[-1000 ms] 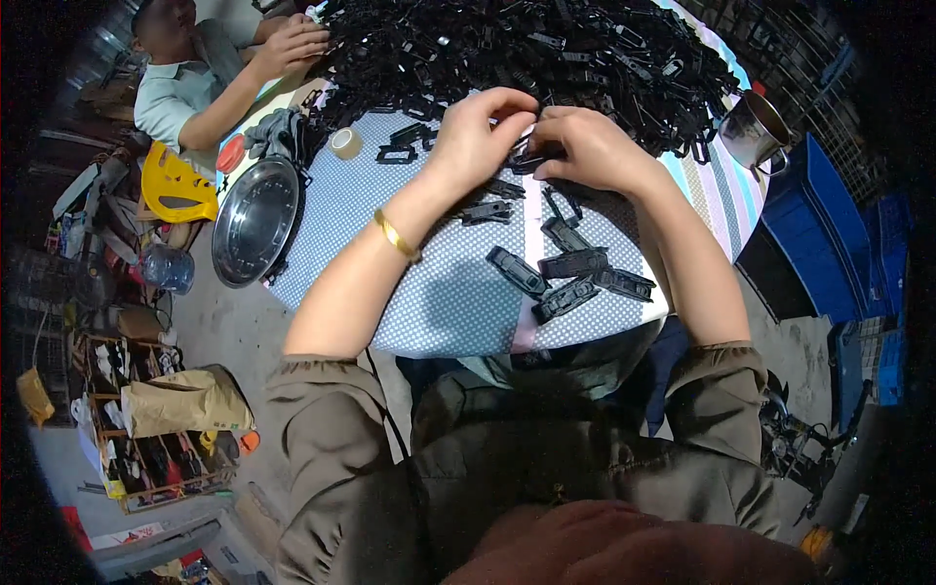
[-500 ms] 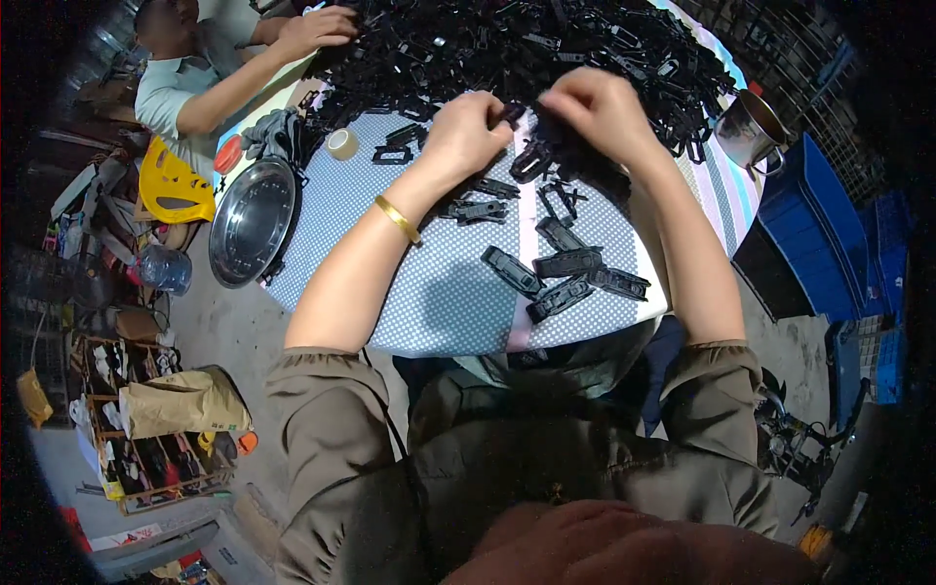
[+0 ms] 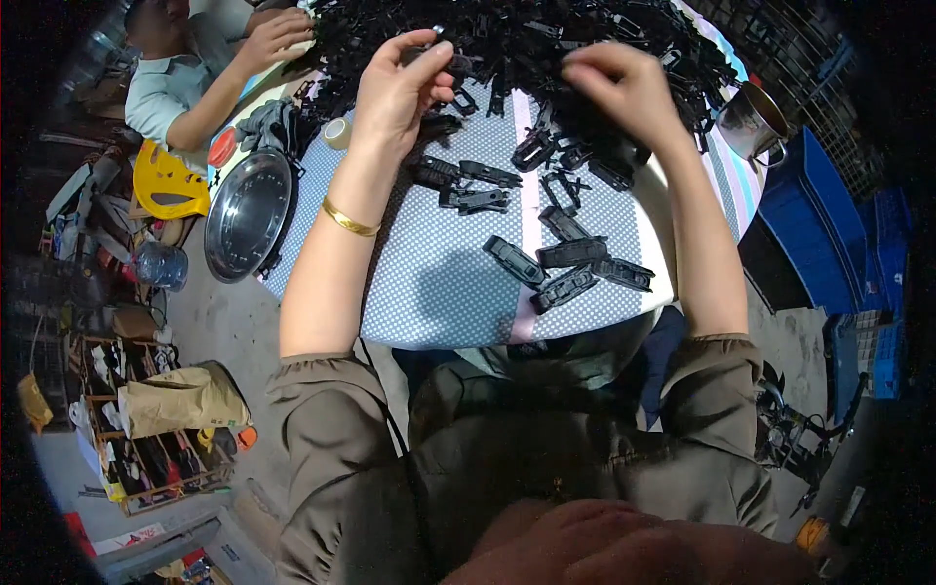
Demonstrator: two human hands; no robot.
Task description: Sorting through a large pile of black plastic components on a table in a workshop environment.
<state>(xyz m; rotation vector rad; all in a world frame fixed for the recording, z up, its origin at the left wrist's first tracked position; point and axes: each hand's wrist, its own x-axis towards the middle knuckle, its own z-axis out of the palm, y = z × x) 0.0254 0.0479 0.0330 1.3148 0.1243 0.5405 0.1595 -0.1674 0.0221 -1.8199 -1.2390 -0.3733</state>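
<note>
My left hand (image 3: 395,93) is raised at the near edge of a large heap of black plastic parts (image 3: 507,58). Its thumb and index finger are apart, their tips beside a small silvery piece (image 3: 438,29); the other fingers curl. My right hand (image 3: 629,88) is bent over the heap farther right, thumb and index drawn together. Whatever they hold, if anything, is lost against the dark parts. Below the hands, several loose black plastic parts (image 3: 572,253) lie in a cluster on the dotted tablecloth (image 3: 439,253). More parts (image 3: 487,175) lie nearer my left forearm.
A round metal tray (image 3: 251,214), a tape roll (image 3: 336,134), a red lid (image 3: 222,148) and grey gloves (image 3: 268,125) sit at the left. Another person's hand (image 3: 278,37) rests by the heap. A metal mug (image 3: 753,122) stands right, beside blue crates (image 3: 814,224).
My left hand has moved left and up from the middle, turning its palm more into view. My right hand has shifted slightly up and right. The other person's hand has shifted left.
</note>
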